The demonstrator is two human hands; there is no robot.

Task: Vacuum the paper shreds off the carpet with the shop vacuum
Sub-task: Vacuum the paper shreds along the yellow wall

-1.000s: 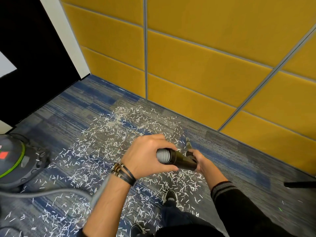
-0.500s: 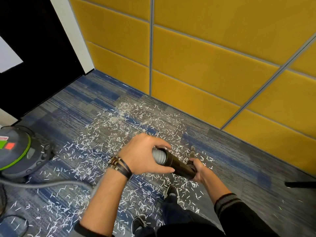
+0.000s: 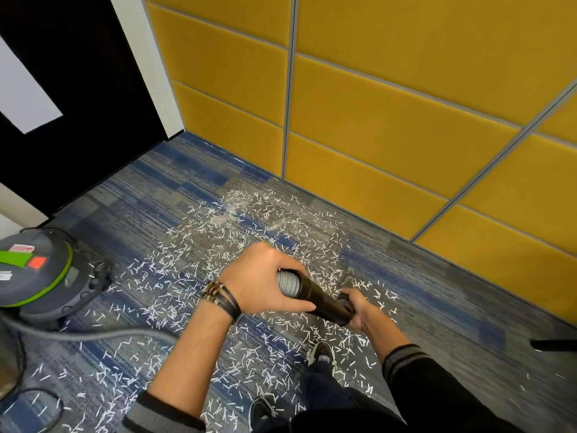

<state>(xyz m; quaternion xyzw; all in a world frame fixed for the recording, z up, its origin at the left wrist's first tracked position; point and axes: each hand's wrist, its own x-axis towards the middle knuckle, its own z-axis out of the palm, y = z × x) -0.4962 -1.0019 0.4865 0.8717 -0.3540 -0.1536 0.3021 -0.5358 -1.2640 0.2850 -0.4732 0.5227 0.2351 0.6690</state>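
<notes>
Above shreds (image 3: pixel 249 232) on carpet (image 3: pixel 452 307): left grip (image 3: pixel 262 282) clenches grey hose (image 3: pixel 288 282), right grip (image 3: pixel 359 310) clenches black wand (image 3: pixel 321 300).

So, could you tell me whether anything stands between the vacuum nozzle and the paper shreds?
Nothing visible does: the nozzle points down at open carpet, with paper shreds lying loose on either side of it.

Left hand (image 3: pixel 265 282) and right hand (image 3: pixel 359 311) grip wand (image 3: pixel 321 300).
</notes>
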